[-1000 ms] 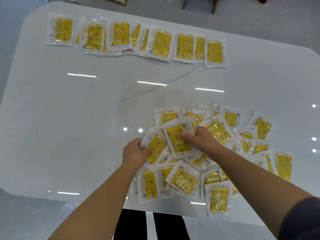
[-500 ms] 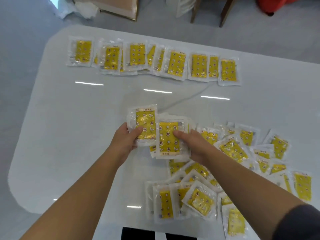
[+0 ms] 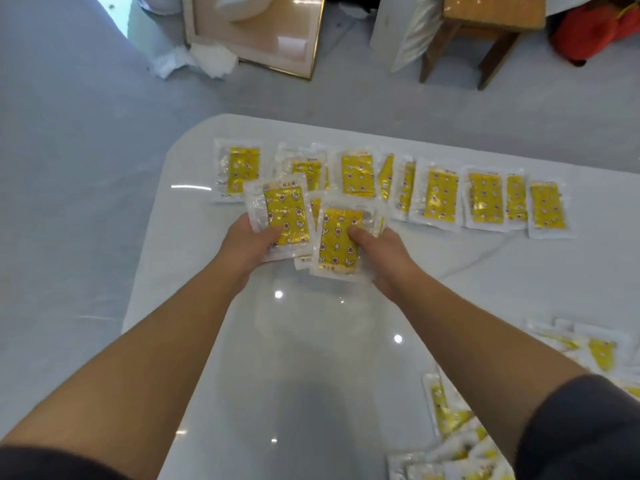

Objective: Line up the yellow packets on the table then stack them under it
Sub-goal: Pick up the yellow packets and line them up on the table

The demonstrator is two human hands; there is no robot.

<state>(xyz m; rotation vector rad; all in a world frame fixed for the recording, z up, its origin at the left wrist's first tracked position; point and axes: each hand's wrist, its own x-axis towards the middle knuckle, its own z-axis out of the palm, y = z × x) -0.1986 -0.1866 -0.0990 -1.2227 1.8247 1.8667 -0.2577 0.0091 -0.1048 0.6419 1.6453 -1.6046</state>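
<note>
2 grips: L hand (image 3: 247, 249) pinches left pkt (image 3: 285, 216), R hand (image 3: 384, 258) right pkt (image 3: 337, 237).

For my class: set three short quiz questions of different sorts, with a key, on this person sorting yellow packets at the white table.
1. True or false: the left hand and the right hand each grip yellow packets.
2. Where does the loose pile lie? A) on the floor B) at the near right of the table C) on the wooden stool
3. Fill in: the row of packets lies along the ____ edge of the table.
Key: 1 true; 2 B; 3 far.
</note>
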